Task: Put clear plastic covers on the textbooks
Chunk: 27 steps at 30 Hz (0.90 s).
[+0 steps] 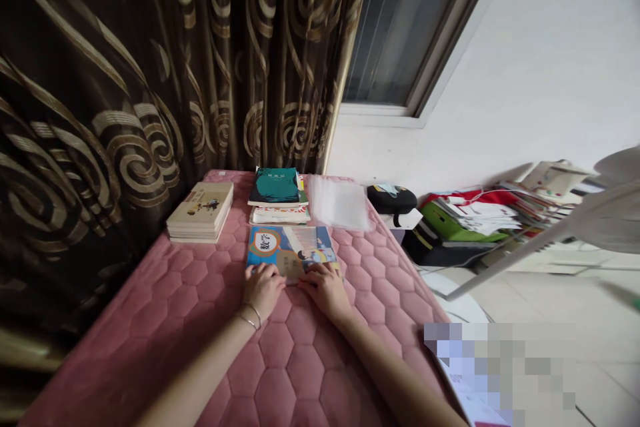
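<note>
A blue maths textbook [287, 247] with a picture cover lies flat on the pink quilted mattress. My left hand [264, 288], with a thin bracelet at the wrist, grips its near left edge, fingers curled over the cover. At the near right edge my right hand [324, 288] holds the same book, its thumb pointing inward toward the left thumb. The undersides of the fingers are hidden. Just beyond the textbook is a small pile of books topped by a dark teal book [276, 185]. Beside that pile lie clear plastic book covers [341, 203].
A neat stack of beige books [201, 211] sits at the mattress's [293, 367] far left, by the patterned curtain [240, 47]. Off the right side are a black case [391, 199], piled papers [483, 213] and a white stand fan [520, 253]. Part of the lower right is pixelated.
</note>
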Motion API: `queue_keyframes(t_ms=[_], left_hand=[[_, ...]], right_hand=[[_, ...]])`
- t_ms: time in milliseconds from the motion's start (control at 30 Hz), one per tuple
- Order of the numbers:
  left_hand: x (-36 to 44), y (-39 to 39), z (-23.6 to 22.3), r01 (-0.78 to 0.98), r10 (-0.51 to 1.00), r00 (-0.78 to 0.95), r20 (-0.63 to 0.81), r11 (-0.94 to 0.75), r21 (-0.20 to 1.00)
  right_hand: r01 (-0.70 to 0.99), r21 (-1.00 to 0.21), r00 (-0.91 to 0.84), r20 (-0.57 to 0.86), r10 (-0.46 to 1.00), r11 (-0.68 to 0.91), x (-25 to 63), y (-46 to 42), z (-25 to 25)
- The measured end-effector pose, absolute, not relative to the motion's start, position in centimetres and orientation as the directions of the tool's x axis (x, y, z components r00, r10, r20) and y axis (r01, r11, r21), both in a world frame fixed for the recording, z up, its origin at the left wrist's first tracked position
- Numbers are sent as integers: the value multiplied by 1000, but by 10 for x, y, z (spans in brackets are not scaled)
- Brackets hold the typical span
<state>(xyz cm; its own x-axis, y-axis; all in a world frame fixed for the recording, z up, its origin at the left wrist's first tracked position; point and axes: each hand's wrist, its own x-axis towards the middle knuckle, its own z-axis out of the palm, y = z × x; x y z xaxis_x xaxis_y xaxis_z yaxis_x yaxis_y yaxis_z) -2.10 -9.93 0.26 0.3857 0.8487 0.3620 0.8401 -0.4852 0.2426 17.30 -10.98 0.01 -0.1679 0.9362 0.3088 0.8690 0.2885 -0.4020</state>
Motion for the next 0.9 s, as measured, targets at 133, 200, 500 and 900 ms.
queue_keyframes(t_ms=[133,200,500,900], left_hand=[[-54,-101,9,864,863,354,360,-450,228],[-72,-101,9,869,861,347,371,-444,219],[-96,-94,-2,869,869,336,362,-435,236],[-49,-104,12,865,867,352,351,-445,231]], right_hand=[[873,-421,-111,318,941,246,207,-115,-5],[883,-424,-71,304,950,202,226,-117,-8],[886,-444,-5,275,961,132,262,-122,-10],[919,-350,-64,319,946,180,216,-125,2]])
